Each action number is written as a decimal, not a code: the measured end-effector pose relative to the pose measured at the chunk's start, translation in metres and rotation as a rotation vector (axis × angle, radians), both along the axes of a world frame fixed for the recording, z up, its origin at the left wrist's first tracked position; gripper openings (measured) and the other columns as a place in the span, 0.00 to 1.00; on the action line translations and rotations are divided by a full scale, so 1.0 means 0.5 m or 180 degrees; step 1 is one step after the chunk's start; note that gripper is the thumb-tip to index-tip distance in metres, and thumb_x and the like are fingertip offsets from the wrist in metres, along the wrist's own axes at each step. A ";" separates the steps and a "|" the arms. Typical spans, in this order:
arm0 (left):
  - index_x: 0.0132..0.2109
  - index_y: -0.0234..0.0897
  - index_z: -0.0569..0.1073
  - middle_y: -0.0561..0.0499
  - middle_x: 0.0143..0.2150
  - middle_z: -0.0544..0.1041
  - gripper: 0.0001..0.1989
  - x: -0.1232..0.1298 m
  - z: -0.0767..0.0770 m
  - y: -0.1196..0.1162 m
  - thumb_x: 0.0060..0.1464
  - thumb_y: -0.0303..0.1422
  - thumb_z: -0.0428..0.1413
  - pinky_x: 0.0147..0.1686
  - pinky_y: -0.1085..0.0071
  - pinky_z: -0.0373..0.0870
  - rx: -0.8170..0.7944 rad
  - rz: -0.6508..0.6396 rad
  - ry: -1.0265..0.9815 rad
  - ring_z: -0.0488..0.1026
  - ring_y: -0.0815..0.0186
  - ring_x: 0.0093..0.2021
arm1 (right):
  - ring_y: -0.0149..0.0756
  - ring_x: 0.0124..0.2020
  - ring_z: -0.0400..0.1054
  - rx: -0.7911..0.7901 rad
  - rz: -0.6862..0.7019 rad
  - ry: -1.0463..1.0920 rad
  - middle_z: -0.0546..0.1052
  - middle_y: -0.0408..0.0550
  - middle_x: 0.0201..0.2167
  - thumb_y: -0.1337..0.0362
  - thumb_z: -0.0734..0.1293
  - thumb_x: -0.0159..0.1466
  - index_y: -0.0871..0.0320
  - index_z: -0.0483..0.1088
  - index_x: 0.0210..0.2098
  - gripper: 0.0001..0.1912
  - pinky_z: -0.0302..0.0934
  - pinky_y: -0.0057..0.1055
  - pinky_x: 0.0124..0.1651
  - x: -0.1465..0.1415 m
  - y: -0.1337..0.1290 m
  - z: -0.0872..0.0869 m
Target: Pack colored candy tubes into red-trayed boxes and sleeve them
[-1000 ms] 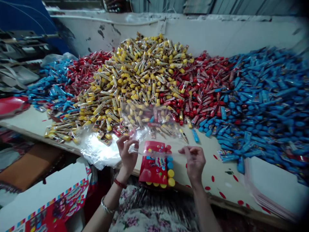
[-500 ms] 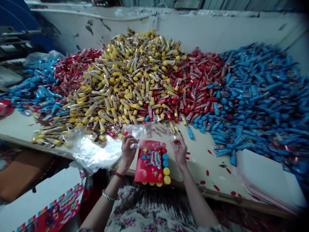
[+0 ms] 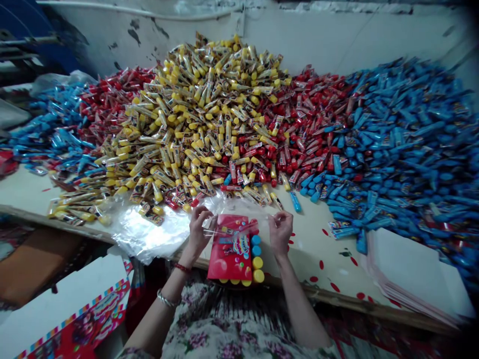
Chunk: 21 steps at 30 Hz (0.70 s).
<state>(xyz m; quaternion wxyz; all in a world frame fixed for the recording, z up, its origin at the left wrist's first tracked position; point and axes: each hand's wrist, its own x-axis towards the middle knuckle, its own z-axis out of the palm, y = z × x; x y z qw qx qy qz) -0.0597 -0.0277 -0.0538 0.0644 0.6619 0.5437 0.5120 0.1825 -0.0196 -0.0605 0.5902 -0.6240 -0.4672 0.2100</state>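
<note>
Pinched between the fingers of my left hand [image 3: 201, 230] is one edge of a clear plastic bag [image 3: 243, 205]. My right hand [image 3: 280, 230] pinches the opposite edge, so the film stretches between both hands. Under and in front of the film lies a red printed box [image 3: 229, 254] at the table's near edge. Yellow, blue and red round caps [image 3: 257, 263] show along its right side and bottom. The film overlaps the box's far part; how far the box sits inside the bag I cannot tell.
Behind my hands rise heaps of yellow-capped tubes [image 3: 209, 119], red tubes [image 3: 303, 119] and blue tubes [image 3: 404, 129]. More clear bags [image 3: 145, 234] lie left. A stack of white card sheets [image 3: 411, 274] lies right. An open printed carton [image 3: 71, 314] stands lower left.
Both hands have kept their pinch on the bag. The film's edge has come down toward me over the box, and the crumpled film behind it now lies flatter.
</note>
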 end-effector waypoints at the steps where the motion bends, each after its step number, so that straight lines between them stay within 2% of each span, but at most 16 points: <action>1: 0.34 0.37 0.70 0.50 0.38 0.66 0.02 -0.001 0.000 0.000 0.55 0.31 0.55 0.35 0.71 0.71 0.0107 0.0045 0.0013 0.68 0.69 0.36 | 0.35 0.33 0.64 0.0021 -0.0002 -0.0138 0.66 0.44 0.32 0.56 0.64 0.59 0.53 0.58 0.36 0.12 0.64 0.34 0.39 0.001 -0.008 -0.001; 4: 0.36 0.37 0.71 0.51 0.38 0.65 0.01 -0.003 -0.014 -0.001 0.55 0.28 0.55 0.33 0.73 0.70 0.0484 0.0296 -0.0111 0.69 0.70 0.36 | 0.36 0.34 0.64 0.0111 0.0011 -0.0353 0.66 0.45 0.32 0.55 0.65 0.59 0.54 0.59 0.36 0.12 0.64 0.35 0.41 0.002 -0.031 -0.012; 8: 0.33 0.37 0.70 0.51 0.36 0.66 0.01 -0.008 -0.046 0.005 0.53 0.27 0.55 0.34 0.72 0.70 0.0581 0.0360 -0.0086 0.69 0.69 0.37 | 0.31 0.32 0.63 0.0152 -0.0039 0.0507 0.64 0.41 0.31 0.54 0.68 0.57 0.55 0.60 0.37 0.16 0.64 0.33 0.39 -0.004 -0.041 -0.042; 10: 0.32 0.37 0.68 0.52 0.36 0.66 0.03 -0.008 -0.054 0.009 0.53 0.27 0.55 0.34 0.71 0.70 0.0504 0.0315 -0.0146 0.68 0.68 0.37 | 0.31 0.33 0.63 -0.0038 -0.0050 0.0852 0.65 0.41 0.31 0.54 0.70 0.54 0.56 0.61 0.37 0.18 0.64 0.31 0.38 -0.007 -0.034 -0.054; 13: 0.32 0.37 0.67 0.51 0.37 0.66 0.03 -0.004 -0.051 0.017 0.53 0.26 0.55 0.34 0.72 0.69 0.0473 0.0159 -0.0163 0.67 0.69 0.37 | 0.31 0.31 0.62 -0.0489 0.0150 0.1300 0.66 0.40 0.28 0.56 0.73 0.47 0.57 0.64 0.32 0.19 0.63 0.28 0.32 -0.010 -0.014 -0.062; 16: 0.33 0.37 0.67 0.52 0.37 0.66 0.04 0.000 -0.041 0.029 0.52 0.25 0.56 0.33 0.74 0.68 0.0639 0.0041 -0.0103 0.67 0.70 0.35 | 0.28 0.24 0.60 -0.0618 0.0323 0.1764 0.63 0.36 0.22 0.57 0.73 0.43 0.56 0.61 0.26 0.18 0.61 0.27 0.26 -0.010 0.009 -0.059; 21: 0.31 0.36 0.67 0.52 0.36 0.66 0.05 -0.007 -0.032 0.060 0.53 0.27 0.57 0.36 0.72 0.69 0.0771 0.0006 -0.0081 0.68 0.70 0.35 | 0.26 0.25 0.59 -0.0223 0.0420 0.1970 0.58 0.33 0.21 0.59 0.70 0.46 0.54 0.51 0.23 0.20 0.66 0.31 0.35 -0.007 0.039 -0.034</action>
